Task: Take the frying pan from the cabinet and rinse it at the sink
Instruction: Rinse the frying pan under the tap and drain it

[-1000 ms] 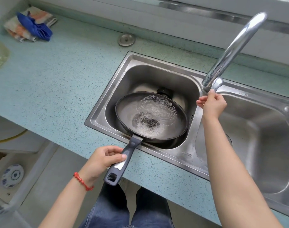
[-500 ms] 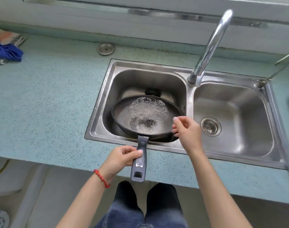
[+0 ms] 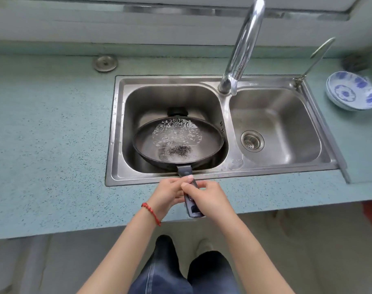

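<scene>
A dark frying pan (image 3: pixel 146 143) with water pooled in it sits in the left basin of the steel double sink (image 3: pixel 117 132). Its dark handle (image 3: pixel 193 207) sticks out over the front rim toward me. My left hand (image 3: pixel 167 193), with a red bead bracelet at the wrist, grips the handle from the left. My right hand (image 3: pixel 208 197) wraps the same handle from the right. The chrome tap (image 3: pixel 243 47) rises at the back between the basins; no water stream shows.
The right basin has a drain strainer (image 3: pixel 252 141). Blue-and-white bowls (image 3: pixel 350 92) are stacked on the counter at the far right, beside a thin metal lever (image 3: pixel 316 58). A round metal cap (image 3: pixel 105 63) is set in the teal speckled counter (image 3: pixel 49 128) behind the sink.
My right hand left the tap's base, came down past the pan's rim and closed on the handle beside my left hand. The view shifted right, bringing the bowls into sight.
</scene>
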Demonstrator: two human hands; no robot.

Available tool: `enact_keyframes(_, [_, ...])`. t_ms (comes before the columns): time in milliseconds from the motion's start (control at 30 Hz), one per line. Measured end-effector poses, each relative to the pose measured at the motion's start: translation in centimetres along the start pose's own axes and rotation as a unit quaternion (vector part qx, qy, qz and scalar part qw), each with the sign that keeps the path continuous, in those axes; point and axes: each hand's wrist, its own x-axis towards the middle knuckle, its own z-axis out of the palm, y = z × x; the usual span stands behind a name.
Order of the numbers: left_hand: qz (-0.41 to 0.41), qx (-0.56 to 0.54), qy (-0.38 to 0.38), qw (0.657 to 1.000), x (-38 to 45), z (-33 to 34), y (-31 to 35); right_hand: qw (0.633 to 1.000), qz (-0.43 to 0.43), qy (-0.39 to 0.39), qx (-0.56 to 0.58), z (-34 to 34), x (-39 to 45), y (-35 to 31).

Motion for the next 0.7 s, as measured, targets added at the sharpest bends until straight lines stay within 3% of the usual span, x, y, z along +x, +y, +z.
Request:
enact_keyframes(100, [-0.018, -0.025, 0.014, 0.999, 0.1, 0.4, 0.1, 0.990, 0.052, -0.084, 0.105, 0.7, 0.3, -0.3])
enact_keyframes(200, [-0.013, -0.059, 0.016, 0.998, -0.3, 0.9, 0.0, 0.981, 0.028, -0.091, 0.170, 0.9, 0.4, -0.4])
enact_keyframes(367, [0.019, -0.095, 0.036, 0.995, -0.9, 2.1, -0.3, 0.982, -0.024, -0.075, 0.169, 0.5, 0.1, 0.6])
enact_keyframes(700, [0.044, -0.126, 0.065, 0.989, -2.8, 3.8, -2.0, 0.971, -0.093, -0.121, 0.187, -1.2, -3.1, 2.5])
